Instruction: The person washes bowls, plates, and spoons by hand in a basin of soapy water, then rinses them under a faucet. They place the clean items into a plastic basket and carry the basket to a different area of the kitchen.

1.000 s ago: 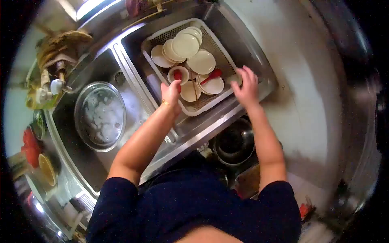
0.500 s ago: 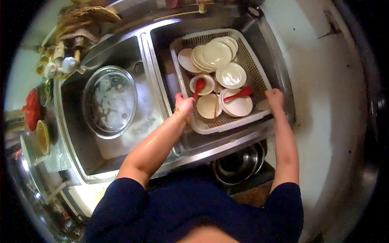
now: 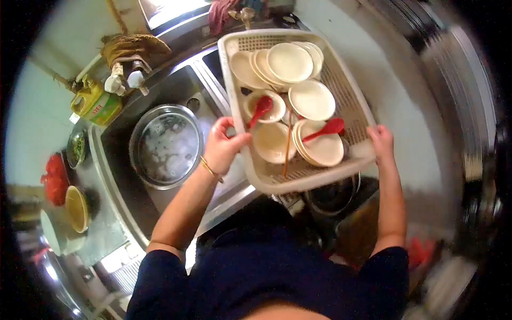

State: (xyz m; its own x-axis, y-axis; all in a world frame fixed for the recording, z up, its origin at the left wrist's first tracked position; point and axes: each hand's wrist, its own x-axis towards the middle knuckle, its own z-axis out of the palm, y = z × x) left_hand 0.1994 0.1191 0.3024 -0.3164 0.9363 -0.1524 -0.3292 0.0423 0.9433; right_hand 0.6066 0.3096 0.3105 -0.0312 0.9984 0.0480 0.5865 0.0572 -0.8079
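Note:
A pale plastic basket with perforated sides is held up above the right-hand sink basin, tilted a little. My left hand grips its left rim, the thumb over the edge. On the opposite side my right hand is closed on the right rim. Inside lie several white plates, a small bowl with a red spoon in it, another bowl, and stacked dishes topped by a second red spoon. A thin brown chopstick leans between the bowls.
In the left basin stands a round metal bowl of sudsy water. Taps wrapped in brown cloth and a yellow bottle are behind it. A red bag and a yellow bowl sit on the left counter.
Both hands have lifted the basket up out of the right basin, and it is now closer to me. The dishes inside have stayed in about the same arrangement. My view has shifted too.

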